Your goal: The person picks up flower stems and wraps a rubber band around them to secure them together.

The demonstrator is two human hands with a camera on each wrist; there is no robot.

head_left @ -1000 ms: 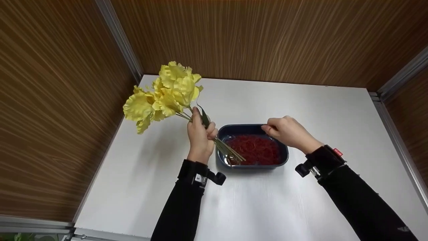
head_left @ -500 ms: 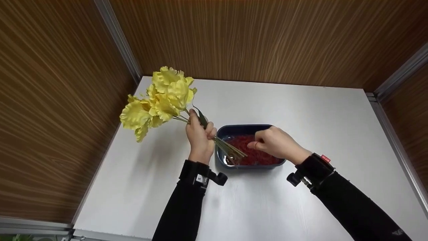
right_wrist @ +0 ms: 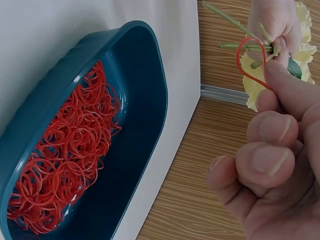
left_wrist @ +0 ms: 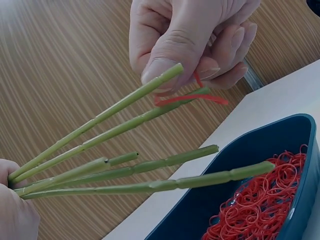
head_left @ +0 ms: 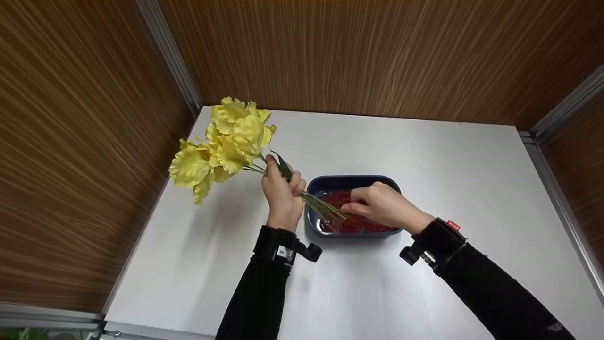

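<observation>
My left hand point(head_left: 283, 189) grips a bunch of yellow artificial flowers point(head_left: 226, 141) by the green stems point(left_wrist: 125, 170). The blooms point up and left, and the cut ends reach over a dark blue tray point(head_left: 351, 181). My right hand point(head_left: 365, 204) hovers over the tray at the stem ends. Its thumb and fingers pinch one red rubber band point(left_wrist: 190, 98) against the tip of a stem. The right wrist view shows the band point(right_wrist: 238, 60) as an open loop in front of the stems. A heap of red rubber bands point(right_wrist: 65, 160) lies in the tray point(right_wrist: 150, 100).
The white table point(head_left: 424, 156) sits in a booth of brown wood-grain walls point(head_left: 330, 52) at the back and both sides, with metal corner strips. The tray stands near the table's middle. Bare tabletop lies to the right and in front of it.
My right hand came from the tray's far rim down and left to the stem ends, now with a red band in its fingers. The flowers sank slightly.
</observation>
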